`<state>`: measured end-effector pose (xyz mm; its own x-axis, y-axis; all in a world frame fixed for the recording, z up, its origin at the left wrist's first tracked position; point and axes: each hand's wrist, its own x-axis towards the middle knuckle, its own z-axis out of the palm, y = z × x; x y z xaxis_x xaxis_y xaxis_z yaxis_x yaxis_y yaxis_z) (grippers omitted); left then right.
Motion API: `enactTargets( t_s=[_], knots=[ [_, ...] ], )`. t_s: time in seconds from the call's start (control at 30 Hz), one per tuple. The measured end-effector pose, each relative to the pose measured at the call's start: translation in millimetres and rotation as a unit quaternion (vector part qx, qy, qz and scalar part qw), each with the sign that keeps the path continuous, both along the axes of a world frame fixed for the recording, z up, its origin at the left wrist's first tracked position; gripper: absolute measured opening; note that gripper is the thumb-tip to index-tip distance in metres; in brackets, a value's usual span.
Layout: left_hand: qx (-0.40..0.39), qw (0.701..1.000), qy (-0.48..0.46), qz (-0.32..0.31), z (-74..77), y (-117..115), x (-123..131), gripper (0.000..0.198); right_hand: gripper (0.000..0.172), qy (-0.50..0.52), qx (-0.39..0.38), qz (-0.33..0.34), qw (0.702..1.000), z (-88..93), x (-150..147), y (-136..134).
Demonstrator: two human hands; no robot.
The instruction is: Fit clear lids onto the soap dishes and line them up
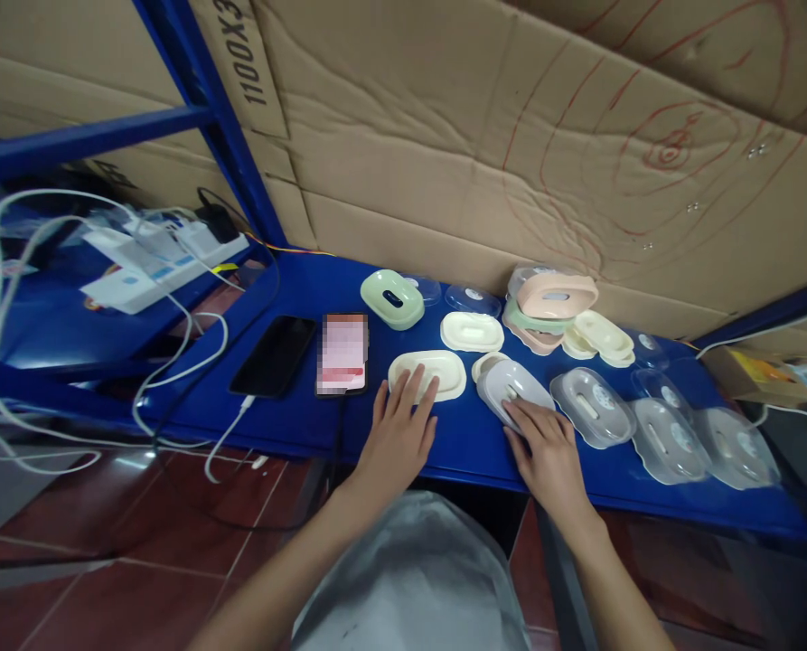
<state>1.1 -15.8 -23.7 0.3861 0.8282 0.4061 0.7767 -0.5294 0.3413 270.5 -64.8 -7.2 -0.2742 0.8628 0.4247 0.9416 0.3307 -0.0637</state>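
Observation:
My left hand (404, 425) lies with its fingers stretched and apart over a cream soap dish (449, 369), fingertips resting on it. My right hand (544, 443) grips a pale grey soap dish (510, 378) by its near right side, fingers over the inside and thumb at the edge. Partly under that grey dish, a small cream piece (490, 364) shows at its left. Just behind lies another cream dish part (472, 333). To the right of my right hand sits a grey soap dish with a clear lid (593, 407).
A green dish (393, 298), clear lids (472, 298), a stack of peach and green dishes (558, 295) and cream parts (603, 336) line the back. More lidded grey dishes (670, 438) stand right. Two phones (274, 355) and a power strip (152, 271) with loose cables are left.

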Motion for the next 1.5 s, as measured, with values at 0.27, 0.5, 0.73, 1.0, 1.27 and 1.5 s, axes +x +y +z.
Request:
enactTargets(
  t_s=[0.27,0.5,0.73,1.0,1.27,1.5],
  knots=[
    [-0.005,0.996,-0.003,-0.089,1.4,-8.4,10.9,0.048,0.039,-0.018,0.076,-0.013,0.997,12.4,2.5,26.8],
    [-0.009,0.998,-0.012,-0.066,-1.7,-8.0,8.8,0.046,0.05,-0.075,0.062,-0.034,0.995,6.9,-26.8,42.4],
    [-0.014,0.998,-0.019,-0.062,-3.3,-7.5,10.3,0.049,0.036,-0.059,0.024,-0.029,0.998,-3.0,-26.8,27.7],
    [0.022,0.988,0.025,-0.154,6.5,-11.2,5.4,0.051,0.037,0.014,-0.137,0.126,0.982,44.8,-2.6,11.4],
    [0.051,0.98,-0.026,-0.191,4.6,-13.8,1.5,0.017,0.051,0.076,-0.106,0.048,0.99,52.0,-28.0,169.2],
    [0.043,0.979,-0.058,-0.188,1.3,-13.6,-2.5,0.017,0.045,0.105,-0.109,-0.005,0.989,24.0,-37.1,265.5]
  ],
)
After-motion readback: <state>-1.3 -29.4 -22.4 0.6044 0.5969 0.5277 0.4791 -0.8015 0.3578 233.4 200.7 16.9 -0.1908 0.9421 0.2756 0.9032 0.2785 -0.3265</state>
